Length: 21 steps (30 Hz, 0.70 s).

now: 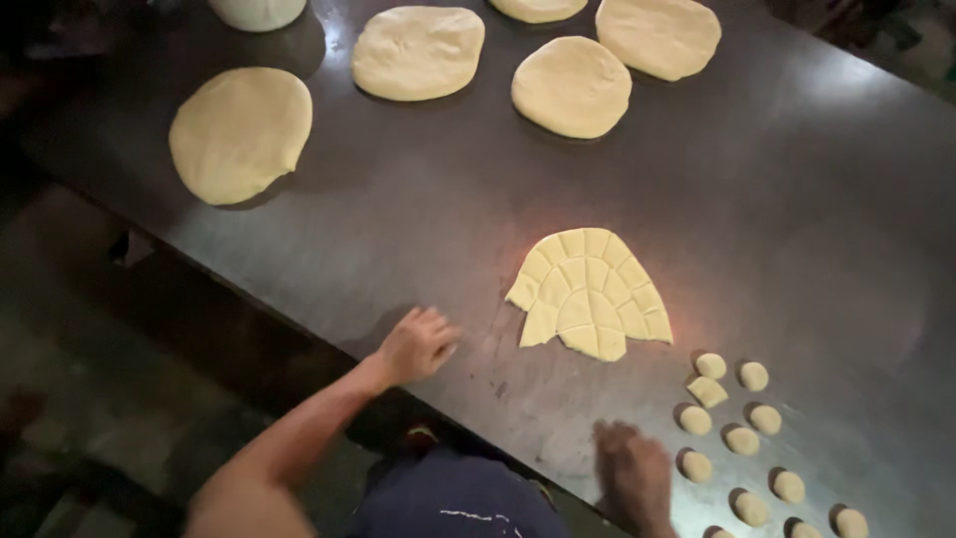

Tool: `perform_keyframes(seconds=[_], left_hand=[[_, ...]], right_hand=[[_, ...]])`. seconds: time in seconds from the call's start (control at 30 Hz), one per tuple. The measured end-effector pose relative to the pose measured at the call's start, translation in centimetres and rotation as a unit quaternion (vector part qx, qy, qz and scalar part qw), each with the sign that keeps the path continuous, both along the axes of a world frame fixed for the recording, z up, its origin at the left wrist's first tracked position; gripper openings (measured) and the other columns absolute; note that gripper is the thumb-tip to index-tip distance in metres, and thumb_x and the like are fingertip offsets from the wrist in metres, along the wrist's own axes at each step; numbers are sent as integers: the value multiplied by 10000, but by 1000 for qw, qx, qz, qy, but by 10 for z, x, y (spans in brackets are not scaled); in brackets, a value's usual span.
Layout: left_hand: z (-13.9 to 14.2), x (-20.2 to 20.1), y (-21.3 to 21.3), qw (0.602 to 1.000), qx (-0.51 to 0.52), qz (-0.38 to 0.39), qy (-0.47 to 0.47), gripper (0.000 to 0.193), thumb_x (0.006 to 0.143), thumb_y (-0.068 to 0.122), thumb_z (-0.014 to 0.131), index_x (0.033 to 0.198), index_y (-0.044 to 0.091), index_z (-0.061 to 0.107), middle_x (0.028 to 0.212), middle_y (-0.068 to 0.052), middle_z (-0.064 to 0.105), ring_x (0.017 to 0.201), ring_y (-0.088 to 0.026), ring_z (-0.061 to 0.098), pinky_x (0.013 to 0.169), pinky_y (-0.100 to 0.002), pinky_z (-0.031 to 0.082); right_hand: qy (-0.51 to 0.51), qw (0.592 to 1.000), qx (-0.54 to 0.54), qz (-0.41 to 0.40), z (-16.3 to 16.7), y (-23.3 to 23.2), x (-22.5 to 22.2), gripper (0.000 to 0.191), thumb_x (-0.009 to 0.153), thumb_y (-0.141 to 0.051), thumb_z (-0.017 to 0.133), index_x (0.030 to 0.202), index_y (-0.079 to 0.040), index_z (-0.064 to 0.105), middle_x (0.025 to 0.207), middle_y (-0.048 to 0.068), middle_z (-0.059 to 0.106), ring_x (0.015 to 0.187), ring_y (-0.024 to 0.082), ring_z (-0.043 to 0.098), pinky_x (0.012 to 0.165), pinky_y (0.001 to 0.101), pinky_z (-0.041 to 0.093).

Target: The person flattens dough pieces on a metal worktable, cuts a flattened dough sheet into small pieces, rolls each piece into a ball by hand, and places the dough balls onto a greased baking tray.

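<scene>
Clearly, the scored dough sheet (590,292) lies flat, pale yellow.

Dark metal table (797,199). Centre: one flattened dough sheet (590,292), scored into small squares, part already cut away. At 5 o'clock from it: small rolled dough balls (754,377) in rows, one unrolled square piece (707,391) among them. At 12 and 10 o'clock: uncut dough rounds (239,134). Left hand (416,344) rests on the table at 8 o'clock of the sheet, fingers spread, empty. Right hand (633,468), blurred, presses the table at 6 o'clock.
</scene>
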<state>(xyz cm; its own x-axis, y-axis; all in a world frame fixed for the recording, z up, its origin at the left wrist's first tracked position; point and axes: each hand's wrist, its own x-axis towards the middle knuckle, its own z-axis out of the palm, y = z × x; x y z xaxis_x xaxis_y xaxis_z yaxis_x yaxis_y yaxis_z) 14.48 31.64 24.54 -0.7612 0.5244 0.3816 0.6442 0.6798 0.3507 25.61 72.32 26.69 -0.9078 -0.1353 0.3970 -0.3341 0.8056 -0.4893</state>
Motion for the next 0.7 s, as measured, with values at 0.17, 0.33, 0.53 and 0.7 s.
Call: perform_keyframes(seconds=[0.17,0.33,0.53,0.7], left_hand=[[16,-12,60,985,147,83,22,163,824,218,760,962,140,722,825,-41,670,864,-272,647,781,-434,488],[13,21,20,993,121,0,-6,162,802,170,745,958,127,735,842,-75,680,843,-281,645,758,-430,501],[10,-17,44,996,34,79,-12,141,828,117,722,968,97,729,922,-110,704,909,-319,629,790,-460,489],[48,55,38,989,123,-39,-66,291,880,123,773,1169,119,734,947,-73,696,898,-300,635,832,-456,497]], right_hand=[[-10,996,15,-92,-18,-28,-26,170,899,-203,723,860,-55,648,852,182,668,805,423,626,734,525,492],[4,999,-38,24,-22,-6,11,156,818,-206,703,825,-61,647,800,176,678,733,425,626,657,510,484],[6,994,18,-104,-14,-22,-26,157,941,-201,763,869,-72,709,826,130,693,778,358,629,738,478,462],[-18,996,-50,-66,7,-45,40,138,932,-136,750,986,-60,649,951,139,655,876,397,607,824,477,474]])
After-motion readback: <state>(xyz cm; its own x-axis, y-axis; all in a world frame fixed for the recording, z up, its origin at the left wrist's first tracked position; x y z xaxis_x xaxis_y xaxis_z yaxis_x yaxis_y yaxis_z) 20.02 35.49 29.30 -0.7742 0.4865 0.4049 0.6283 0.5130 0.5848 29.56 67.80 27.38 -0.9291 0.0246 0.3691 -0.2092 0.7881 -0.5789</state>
